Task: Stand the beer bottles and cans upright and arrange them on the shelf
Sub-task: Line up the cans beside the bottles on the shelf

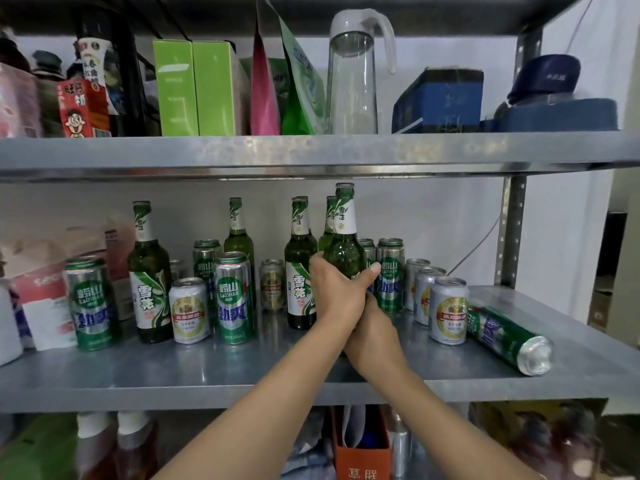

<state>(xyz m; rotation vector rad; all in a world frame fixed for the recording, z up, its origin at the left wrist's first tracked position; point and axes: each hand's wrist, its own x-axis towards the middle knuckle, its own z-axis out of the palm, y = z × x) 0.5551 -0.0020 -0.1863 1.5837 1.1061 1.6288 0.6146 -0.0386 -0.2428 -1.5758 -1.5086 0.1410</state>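
A green beer bottle stands upright above the grey metal shelf, near its middle. My left hand grips its body, thumb wrapped across the front. My right hand holds the bottle's lower part, just below the left hand, and hides the base. Other green bottles and several cans stand upright to the left and behind. One green can lies on its side at the shelf's right end.
A silver-and-gold can stands beside the fallen can. Paper packets crowd the shelf's left end. The upper shelf edge hangs just above the held bottle's cap. A steel upright stands at the right.
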